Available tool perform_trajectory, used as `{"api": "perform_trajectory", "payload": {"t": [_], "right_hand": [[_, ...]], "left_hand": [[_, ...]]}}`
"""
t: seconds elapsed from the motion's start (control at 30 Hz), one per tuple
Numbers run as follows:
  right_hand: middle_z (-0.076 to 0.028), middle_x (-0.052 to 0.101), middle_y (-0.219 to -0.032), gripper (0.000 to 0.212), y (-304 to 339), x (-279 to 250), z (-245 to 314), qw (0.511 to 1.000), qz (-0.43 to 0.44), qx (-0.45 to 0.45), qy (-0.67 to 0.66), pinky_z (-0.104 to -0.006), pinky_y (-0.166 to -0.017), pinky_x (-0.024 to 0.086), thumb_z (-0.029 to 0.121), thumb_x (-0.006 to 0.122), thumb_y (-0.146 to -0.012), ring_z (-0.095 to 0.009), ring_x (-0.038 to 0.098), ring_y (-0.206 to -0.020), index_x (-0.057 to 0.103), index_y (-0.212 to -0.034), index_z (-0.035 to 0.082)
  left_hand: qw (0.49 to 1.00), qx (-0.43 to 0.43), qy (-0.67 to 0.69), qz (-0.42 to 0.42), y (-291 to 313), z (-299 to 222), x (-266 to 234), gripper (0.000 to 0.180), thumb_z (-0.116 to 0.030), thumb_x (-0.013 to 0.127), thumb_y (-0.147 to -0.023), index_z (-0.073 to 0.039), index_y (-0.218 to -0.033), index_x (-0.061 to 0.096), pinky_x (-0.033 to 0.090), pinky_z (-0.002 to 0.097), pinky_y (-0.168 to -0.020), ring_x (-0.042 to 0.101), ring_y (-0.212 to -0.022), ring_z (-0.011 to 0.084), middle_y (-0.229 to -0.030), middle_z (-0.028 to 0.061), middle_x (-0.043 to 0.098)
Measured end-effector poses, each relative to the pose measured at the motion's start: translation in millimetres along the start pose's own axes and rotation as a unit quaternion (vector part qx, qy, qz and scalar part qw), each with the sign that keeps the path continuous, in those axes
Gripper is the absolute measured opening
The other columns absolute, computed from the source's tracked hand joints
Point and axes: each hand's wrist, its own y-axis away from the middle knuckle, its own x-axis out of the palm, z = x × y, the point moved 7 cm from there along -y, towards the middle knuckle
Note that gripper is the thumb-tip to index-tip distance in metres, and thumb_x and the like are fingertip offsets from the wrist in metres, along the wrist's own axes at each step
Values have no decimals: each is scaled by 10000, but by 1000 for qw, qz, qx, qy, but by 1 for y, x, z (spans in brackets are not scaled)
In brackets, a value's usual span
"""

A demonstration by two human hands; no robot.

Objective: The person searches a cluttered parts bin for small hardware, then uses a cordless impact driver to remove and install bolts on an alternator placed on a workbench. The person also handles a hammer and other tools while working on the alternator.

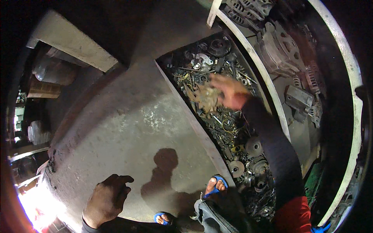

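Note:
My right hand (231, 92) reaches into a long metal tray (180, 95) filled with loose machine parts. It is smeared by motion, over a blurred brownish metal piece with pointed, toothed edges (204, 97). Whether my fingers grip that piece cannot be made out. Around it lie a bright silver casting (202, 62), thin yellow wires (229, 127), bolts and small dark fittings. Nearer to me in the tray are round metal discs (236, 169). Low on the left, my left hand (108, 198) hangs over the floor, fingers loosely bent, index finger stretched out, nothing visible in it.
A pale-edged shelf (268, 83) runs along the tray's right side, holding grey metal housings (278, 50) and a block-shaped part (300, 99). Concrete floor (132, 132) lies left of the tray. My feet in blue sandals (216, 185) stand beside it. Another shelf (74, 40) stands at far left.

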Motion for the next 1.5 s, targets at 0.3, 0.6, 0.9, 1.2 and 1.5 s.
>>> {"api": "perform_trajectory", "payload": {"t": [0.3, 0.6, 0.9, 1.2, 1.5], "right_hand": [[-143, 662, -1279, 527, 114, -18, 50, 973, 167, 161, 19, -470, -983, 530, 232, 815, -775, -370, 643, -1169, 670, -1262, 90], [-86, 549, -1491, 403, -37, 3, 66, 996, -59, -28, 62, -522, -1125, 400, 283, 662, -928, -297, 503, -1382, 662, -1312, 160], [-57, 516, -1522, 415, 25, 17, 46, 993, 26, 39, 111, -592, -1084, 404, 289, 690, -899, -310, 534, -1328, 671, -1296, 168], [-145, 736, -1011, 274, 81, -31, 31, 987, -47, 134, -76, -468, -796, 577, 196, 722, -865, -367, 709, -918, 731, -1110, 73], [-220, 540, -1467, 515, -10, -29, -43, 964, -82, 241, 73, -554, -1086, 438, 310, 681, -912, -403, 562, -1305, 611, -1398, 155]], "left_hand": [[999, 5, -33, 1, 11, 9, 5, 274, -37, 704, -892, -74, -1164, 710, 555, 421, -800, 684, -878, 326, -949, 151, 698], [999, 15, -34, -19, 6, 4, 6, 261, -36, 705, -895, -79, -1153, 710, 558, 426, -791, 686, -888, 326, -965, 153, 701], [994, 64, -76, -40, 8, 4, 2, 274, -26, 701, -885, -59, -1157, 701, 555, 430, -782, 680, -876, 337, -962, 155, 696], [998, -8, -52, -24, 17, 14, 1, 259, -22, 699, -877, -60, -1133, 708, 553, 433, -784, 675, -898, 328, -936, 152, 698], [998, 18, -50, -16, 6, 3, 6, 272, -23, 706, -875, -66, -1143, 709, 554, 421, -794, 674, -910, 325, -936, 152, 699]]}}
